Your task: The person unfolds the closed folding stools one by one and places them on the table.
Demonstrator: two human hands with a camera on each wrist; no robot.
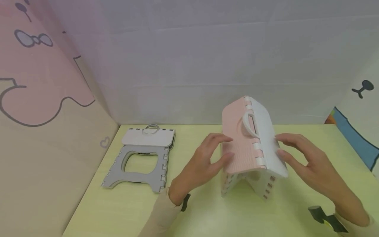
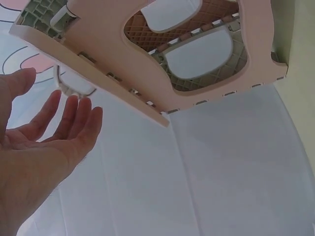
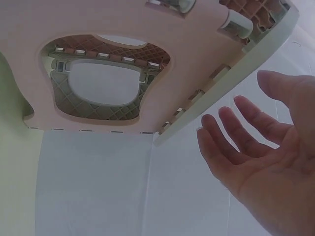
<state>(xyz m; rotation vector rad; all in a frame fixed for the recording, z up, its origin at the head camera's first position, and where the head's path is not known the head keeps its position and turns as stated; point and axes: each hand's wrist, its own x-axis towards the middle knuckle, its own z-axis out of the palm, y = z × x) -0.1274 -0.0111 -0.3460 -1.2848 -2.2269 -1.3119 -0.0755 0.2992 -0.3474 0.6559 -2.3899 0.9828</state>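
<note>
A pink and white folding stool (image 1: 240, 144) stands partly folded on the table, its two top halves sloping like a roof. A white loop handle (image 1: 250, 125) sticks up at the ridge between them. My left hand (image 1: 201, 164) is at the pink half, fingers loosely bent and spread from the thumb. On the other side, my right hand (image 1: 311, 161) is at the white half's outer edge in a similar pose. Both wrist views show the left hand (image 2: 54, 132) and right hand (image 3: 261, 142) below the sloping panels, palms empty, with the stool's pink leg panel (image 3: 108, 29) and its cutout above.
A grey and white folding stool (image 1: 139, 177) lies folded flat on the table's left side. The yellow-green table (image 1: 195, 214) meets a pale wall (image 1: 183, 65) at the back. Printed side walls stand left and right.
</note>
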